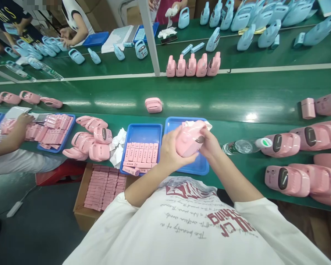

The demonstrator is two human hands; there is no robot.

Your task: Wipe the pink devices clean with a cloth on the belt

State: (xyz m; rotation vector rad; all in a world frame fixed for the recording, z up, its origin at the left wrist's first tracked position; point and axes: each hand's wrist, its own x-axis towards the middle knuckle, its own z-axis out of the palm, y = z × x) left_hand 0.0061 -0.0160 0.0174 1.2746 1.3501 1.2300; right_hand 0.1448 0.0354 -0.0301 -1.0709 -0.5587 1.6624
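Observation:
My left hand point(171, 149) is wrapped round a pink plastic device housing point(189, 139) with a small dark window. My right hand point(209, 142) grips the same housing from its other side. A white cloth or tissue point(208, 125) shows behind the housing near my right fingers; whether they pinch it is hidden. Beneath both hands lies a blue tray point(193, 168). Just left of it, another blue tray point(145, 129) holds pink rectangular pieces point(140, 152) in a row. Crumpled white tissue point(118, 147) sits beside that tray.
Pink housings point(92, 138) are piled to the left, with more point(288, 180) to the right. A plastic bottle point(242, 146) lies at my right. One pink housing point(153, 105) rests on the green belt point(121, 86). A carton point(81, 209) of pink pieces stands below. Co-workers sit left and opposite.

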